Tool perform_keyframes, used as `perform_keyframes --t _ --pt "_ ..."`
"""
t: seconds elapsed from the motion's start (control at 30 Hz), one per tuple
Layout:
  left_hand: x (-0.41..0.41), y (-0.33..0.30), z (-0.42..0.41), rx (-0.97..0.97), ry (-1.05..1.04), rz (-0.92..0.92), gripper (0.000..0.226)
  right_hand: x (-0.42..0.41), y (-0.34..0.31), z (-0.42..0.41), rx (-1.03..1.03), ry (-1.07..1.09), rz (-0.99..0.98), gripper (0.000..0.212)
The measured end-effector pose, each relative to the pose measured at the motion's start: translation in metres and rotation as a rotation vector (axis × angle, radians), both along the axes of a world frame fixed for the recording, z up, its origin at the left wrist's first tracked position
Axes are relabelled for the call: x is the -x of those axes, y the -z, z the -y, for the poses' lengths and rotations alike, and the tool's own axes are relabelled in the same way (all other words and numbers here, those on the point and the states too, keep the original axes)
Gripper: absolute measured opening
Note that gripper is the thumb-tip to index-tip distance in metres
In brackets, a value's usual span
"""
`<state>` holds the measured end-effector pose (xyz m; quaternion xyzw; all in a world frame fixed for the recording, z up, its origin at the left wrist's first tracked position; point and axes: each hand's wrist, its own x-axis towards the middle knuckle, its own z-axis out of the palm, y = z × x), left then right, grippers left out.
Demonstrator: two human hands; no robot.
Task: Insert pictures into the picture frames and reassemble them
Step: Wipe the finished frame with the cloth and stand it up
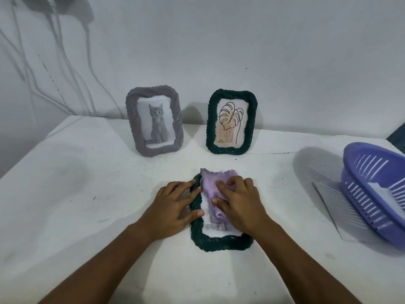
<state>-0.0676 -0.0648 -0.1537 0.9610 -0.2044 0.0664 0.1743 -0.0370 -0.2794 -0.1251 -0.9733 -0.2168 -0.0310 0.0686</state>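
Two frames look done: grey cat frame and dark green leaf frame stand upright beyond my hands. Third dark green frame lies flat under them. My left hand pins its left edge, fingers straight; my right hand presses the lilac cloth onto it, fingers bent. Cleaning, I judge; standing it up remains.

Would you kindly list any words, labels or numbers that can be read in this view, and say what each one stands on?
None can be read.
Leaf picture in the standing dark green frame: a small dark mark at its lower left corner, too small and blurred to read.
Cat picture in the grey frame: no text visible.
Purple basket: no label visible.
Frame lying under the hands: no text visible.
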Motion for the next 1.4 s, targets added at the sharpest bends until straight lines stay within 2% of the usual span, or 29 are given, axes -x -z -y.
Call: perform_keyframes --t 0.1,0.23,0.4,0.5,0.63,0.73,0.83,0.97,1.03,1.13,1.2,1.27,1.4 --pt "-0.002 0.001 -0.002 -0.03 -0.006 -0.005 0.071 0.012 0.0 0.002 0.029 -0.059 -0.03 0.065" --pt "-0.004 -0.001 -0.006 -0.06 0.001 -0.001 0.072 0.037 -0.007 0.029 0.063 -0.144 0.075 0.052" --pt "-0.004 0.0 -0.009 -0.048 0.015 -0.001 0.078 0.001 -0.001 0.026 0.122 -0.061 0.135 0.053" --pt "-0.003 0.0 -0.008 -0.03 0.01 -0.004 0.078 -0.016 0.003 0.001 0.139 0.002 0.139 0.044" --pt "-0.003 -0.001 -0.007 -0.013 0.011 -0.005 0.077 0.001 0.008 -0.014 0.08 -0.145 0.108 0.039" --pt "-0.003 -0.001 -0.007 0.004 0.006 -0.005 0.078 0.03 0.008 -0.001 0.03 -0.208 0.08 0.028" --pt "-0.003 0.001 -0.008 0.012 0.003 -0.004 0.081 0.039 0.006 0.017 0.077 -0.253 0.168 0.018" --pt "-0.003 0.002 -0.007 0.007 -0.008 -0.013 0.078 0.016 0.0 0.003 -0.009 0.028 0.147 0.03" --pt "-0.003 0.001 -0.007 0.004 -0.014 -0.016 0.077 0.001 0.003 -0.01 -0.024 0.044 0.129 0.041" --pt "-0.004 -0.001 -0.006 0.001 -0.001 -0.013 0.073 -0.005 0.005 -0.027 0.005 -0.008 0.076 0.045" --pt "-0.003 -0.002 -0.006 0.019 0.006 -0.021 0.069 0.011 0.004 -0.03 0.05 -0.121 0.11 0.041" --pt "-0.003 -0.002 -0.006 0.036 0.004 -0.024 0.071 0.034 0.002 -0.024 -0.001 -0.185 0.087 0.033" --pt "-0.004 0.0 -0.007 0.02 -0.001 -0.022 0.082 0.033 0.015 0.007 -0.102 -0.089 0.171 0.026"
